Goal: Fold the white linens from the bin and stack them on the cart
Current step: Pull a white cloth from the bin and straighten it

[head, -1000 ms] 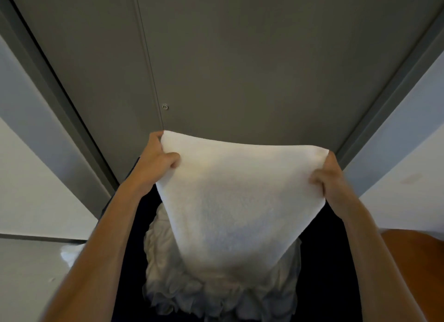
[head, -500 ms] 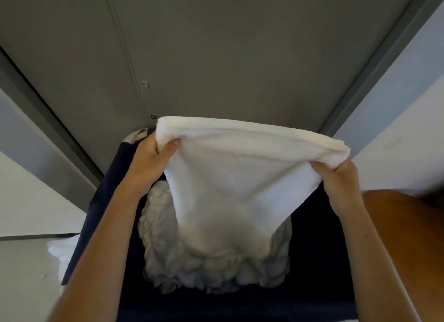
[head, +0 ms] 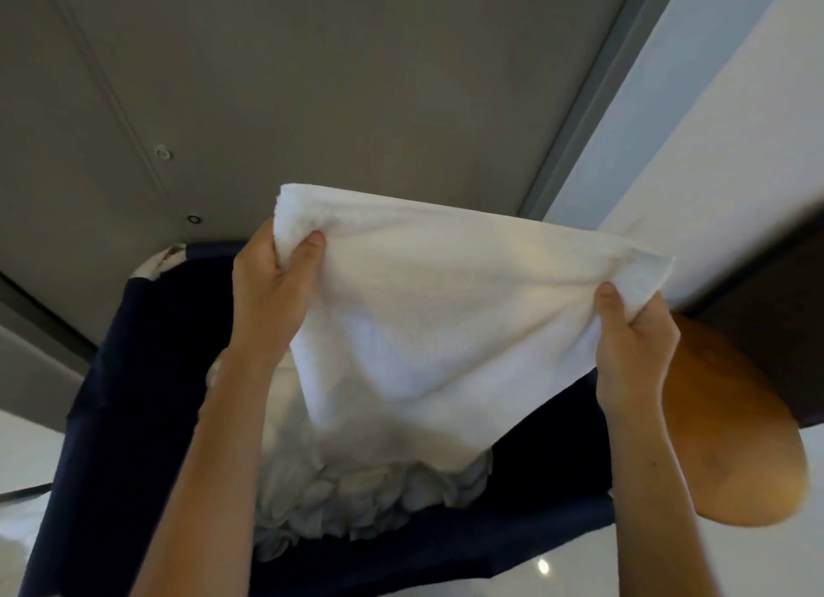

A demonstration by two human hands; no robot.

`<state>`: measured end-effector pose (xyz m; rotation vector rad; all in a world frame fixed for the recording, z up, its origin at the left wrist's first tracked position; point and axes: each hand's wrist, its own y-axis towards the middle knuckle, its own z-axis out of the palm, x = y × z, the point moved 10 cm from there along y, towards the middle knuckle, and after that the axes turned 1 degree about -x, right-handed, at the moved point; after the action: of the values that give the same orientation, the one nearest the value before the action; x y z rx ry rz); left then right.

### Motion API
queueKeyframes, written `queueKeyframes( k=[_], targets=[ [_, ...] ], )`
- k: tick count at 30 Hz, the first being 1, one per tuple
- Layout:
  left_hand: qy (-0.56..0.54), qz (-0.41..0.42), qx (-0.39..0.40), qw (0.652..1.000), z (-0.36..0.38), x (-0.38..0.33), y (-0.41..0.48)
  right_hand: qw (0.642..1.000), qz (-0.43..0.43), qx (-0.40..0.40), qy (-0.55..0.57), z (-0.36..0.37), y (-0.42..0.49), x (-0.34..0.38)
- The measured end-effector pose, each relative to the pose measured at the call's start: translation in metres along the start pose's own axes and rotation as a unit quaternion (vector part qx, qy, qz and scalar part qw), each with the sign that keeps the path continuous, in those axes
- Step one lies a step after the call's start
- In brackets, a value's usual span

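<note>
While held up over navy bin, white towel stretched between hands: left hand pinches one top corner, right hand other. Crumpled linens in bin beneath.

A grey panelled wall meets a white wall; an orange rounded surface sits right.

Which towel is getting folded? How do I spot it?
Find the dark blue fabric bin in the middle. Above it, the left hand and the right hand each pinch a top corner of the fluffy white terry towel. It hangs spread smooth in the air, unlike the crumpled white linens heaped inside the bin.
</note>
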<state>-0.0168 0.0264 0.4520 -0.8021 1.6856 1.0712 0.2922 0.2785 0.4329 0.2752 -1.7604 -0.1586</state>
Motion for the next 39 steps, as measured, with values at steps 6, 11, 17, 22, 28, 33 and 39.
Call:
queueKeyframes(
  k=[6,11,17,22,28,33,39],
  targets=[
    [-0.014,0.019,0.022,0.999,0.068,-0.034,-0.015,0.998,-0.042,-0.04,0.024,-0.066,0.033,-0.009],
    [-0.007,0.039,0.023,0.999,0.143,-0.083,-0.037,0.997,-0.041,-0.049,0.047,-0.134,0.077,-0.026],
    [-0.02,0.084,-0.012,0.996,0.227,-0.161,-0.068,0.994,-0.072,-0.034,0.073,-0.213,0.149,-0.019],
    [-0.037,0.105,-0.016,0.994,0.302,-0.206,-0.09,0.99,-0.088,-0.049,0.097,-0.285,0.207,-0.023],
    [-0.071,0.102,0.034,0.992,0.41,-0.225,-0.099,0.984,-0.077,-0.105,0.119,-0.362,0.273,-0.044],
    [-0.111,0.114,0.073,0.985,0.507,-0.244,-0.093,0.982,-0.074,-0.138,0.106,-0.409,0.335,-0.068],
    [-0.103,0.093,0.119,0.983,0.64,-0.237,-0.063,0.981,-0.079,-0.164,0.065,-0.455,0.43,-0.092]
  ],
)
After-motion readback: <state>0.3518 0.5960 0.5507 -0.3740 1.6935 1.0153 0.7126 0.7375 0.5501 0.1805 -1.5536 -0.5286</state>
